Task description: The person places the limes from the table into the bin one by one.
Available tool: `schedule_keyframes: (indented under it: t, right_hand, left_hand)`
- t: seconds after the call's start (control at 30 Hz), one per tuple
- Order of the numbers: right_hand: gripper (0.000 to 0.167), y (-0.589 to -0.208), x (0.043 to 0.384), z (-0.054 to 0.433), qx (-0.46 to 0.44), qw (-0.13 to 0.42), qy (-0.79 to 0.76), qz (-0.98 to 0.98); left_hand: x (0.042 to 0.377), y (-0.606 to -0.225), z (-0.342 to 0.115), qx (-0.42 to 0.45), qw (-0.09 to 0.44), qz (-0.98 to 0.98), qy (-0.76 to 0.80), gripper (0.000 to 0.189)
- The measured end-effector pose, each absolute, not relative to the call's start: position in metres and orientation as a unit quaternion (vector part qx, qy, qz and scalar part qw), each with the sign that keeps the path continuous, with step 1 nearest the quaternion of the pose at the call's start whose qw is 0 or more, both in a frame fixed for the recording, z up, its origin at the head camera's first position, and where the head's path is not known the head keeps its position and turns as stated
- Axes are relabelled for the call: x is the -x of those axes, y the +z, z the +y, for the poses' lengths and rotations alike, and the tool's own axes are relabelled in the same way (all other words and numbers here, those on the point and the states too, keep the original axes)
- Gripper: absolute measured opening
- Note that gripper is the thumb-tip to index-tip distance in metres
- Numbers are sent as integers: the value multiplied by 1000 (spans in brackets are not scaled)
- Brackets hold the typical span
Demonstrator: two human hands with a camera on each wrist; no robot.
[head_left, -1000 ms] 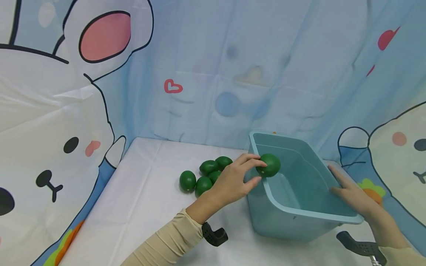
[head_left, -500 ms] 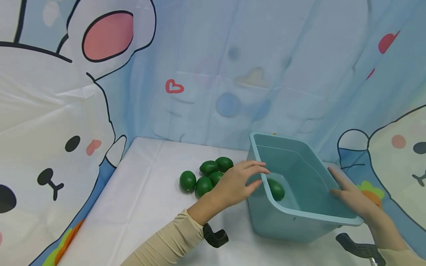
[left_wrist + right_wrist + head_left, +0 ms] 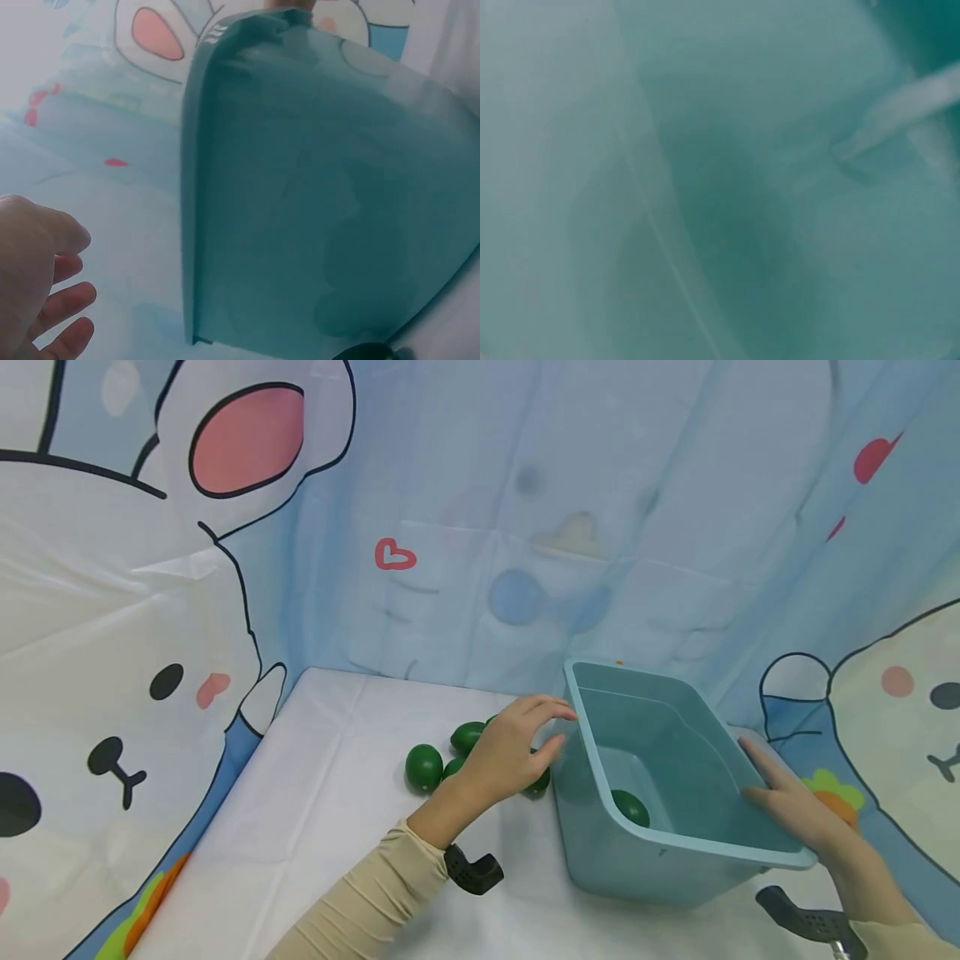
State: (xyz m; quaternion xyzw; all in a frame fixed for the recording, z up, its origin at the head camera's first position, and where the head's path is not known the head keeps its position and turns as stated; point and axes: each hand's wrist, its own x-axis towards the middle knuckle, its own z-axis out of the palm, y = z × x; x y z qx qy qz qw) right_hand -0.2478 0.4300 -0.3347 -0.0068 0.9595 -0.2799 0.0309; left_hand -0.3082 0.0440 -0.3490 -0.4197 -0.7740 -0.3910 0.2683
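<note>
White fabric wall (image 3: 187, 627): far left; printed with a cartoon animal face, pink inner ear above.
White tablecloth (image 3: 322, 793): lightly creased; meets a pale blue back curtain (image 3: 675, 485) bearing a small red heart outline (image 3: 395, 554).
Beige sleeve (image 3: 367, 902): on the left forearm; a black wrist mount (image 3: 474, 870) at its cuff.
Glossy dark-green oval fruits (image 3: 424, 768): grouped on the tablecloth; five show, the leftmost unobstructed, others partly covered by the hand above.
Left hand (image 3: 506, 752): released, holding nothing; fingers (image 3: 67, 300) loosely bent and parted; over the group, just beside the left rim of a light teal plastic rectangular bin (image 3: 630, 868). Contact with the rim: cannot tell.
Bin contents: one dark-green oval fruit (image 3: 632, 808), low inside, near the front left corner, partly hidden by the wall.
Right hand (image 3: 795, 802): grasping the bin's right rim, one digit inside, another outside. The right wrist view is blurred teal.
Second black wrist mount (image 3: 802, 916): below that hand.
</note>
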Motion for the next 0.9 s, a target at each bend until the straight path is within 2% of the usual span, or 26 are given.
schedule_keyframes:
  t: [0.43,0.9]
  right_hand:
    - [76,-336,247,425,18,17,-288,957]
    - [74,-337,241,425,0,21,-295,955]
  left_hand:
    - [325,-335,4,350,279,-767,-459,27]
    - [339,-327,-40,242,226,-827,-454,35]
